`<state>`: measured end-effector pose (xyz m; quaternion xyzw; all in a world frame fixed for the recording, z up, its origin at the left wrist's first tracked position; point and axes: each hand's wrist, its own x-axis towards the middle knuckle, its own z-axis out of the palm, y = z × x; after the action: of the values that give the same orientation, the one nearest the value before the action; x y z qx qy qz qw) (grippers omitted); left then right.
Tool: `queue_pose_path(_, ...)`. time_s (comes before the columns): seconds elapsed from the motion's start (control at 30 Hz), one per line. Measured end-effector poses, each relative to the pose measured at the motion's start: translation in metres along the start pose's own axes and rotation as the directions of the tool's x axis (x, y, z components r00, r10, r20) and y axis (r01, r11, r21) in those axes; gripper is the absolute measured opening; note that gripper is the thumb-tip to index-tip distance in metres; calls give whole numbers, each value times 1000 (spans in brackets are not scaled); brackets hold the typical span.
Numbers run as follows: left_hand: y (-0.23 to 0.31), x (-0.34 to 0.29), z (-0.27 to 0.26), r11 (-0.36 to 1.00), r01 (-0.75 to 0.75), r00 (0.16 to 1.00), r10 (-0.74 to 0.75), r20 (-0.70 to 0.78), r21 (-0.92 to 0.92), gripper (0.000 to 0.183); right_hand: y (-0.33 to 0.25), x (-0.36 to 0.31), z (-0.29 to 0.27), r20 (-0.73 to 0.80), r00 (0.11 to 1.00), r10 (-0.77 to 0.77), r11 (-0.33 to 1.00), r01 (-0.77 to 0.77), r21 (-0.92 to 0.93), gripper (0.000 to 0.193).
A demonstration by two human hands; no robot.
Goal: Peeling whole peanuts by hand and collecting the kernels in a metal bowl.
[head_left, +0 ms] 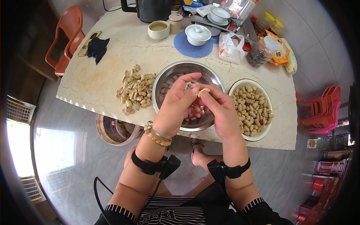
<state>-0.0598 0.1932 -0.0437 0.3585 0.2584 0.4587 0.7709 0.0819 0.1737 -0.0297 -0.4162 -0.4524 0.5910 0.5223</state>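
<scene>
Pinches one peanut narrowly between thumb and fingertip of right hand, over polished steel bowl — presumably to catch anything dropped. Has left hand at its left end; cannot tell whether gripping too. Has tan, pitted whole peanuts in smooth pale bowl beside right hand — probably for short reach; has dry, curled shells heaped left, likely to prevent mixing.

Takes in, at the far side, a black kettle, a pale cup, a lidded white bowl on a blue mat and a plastic bag; at left, a dark cloth near an orange chair; at right, stacked red chairs.
</scene>
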Motion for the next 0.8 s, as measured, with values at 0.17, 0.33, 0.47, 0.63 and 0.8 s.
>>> queue_pose_path(0.17,0,-1,3,997,3,1000,-4,6,75,44,8,2,-2,-11,993,-117,987,115,-117,17)
queue_pose_path(0.33,-6,0,1,984,-58,998,50,49,167,43,12,2,-3,-47,963,-266,912,236,-335,15)
queue_pose_path(0.47,-8,0,3,987,-49,999,48,11,151,41,8,-1,4,-84,955,-284,894,233,-382,14)
queue_pose_path(0.63,-9,1,3,993,-54,998,53,15,108,38,5,-2,6,-91,949,-301,880,240,-410,15)
queue_pose_path(0.8,3,0,-2,997,81,997,-81,2,17,36,1,0,0,49,939,-342,758,306,-576,14)
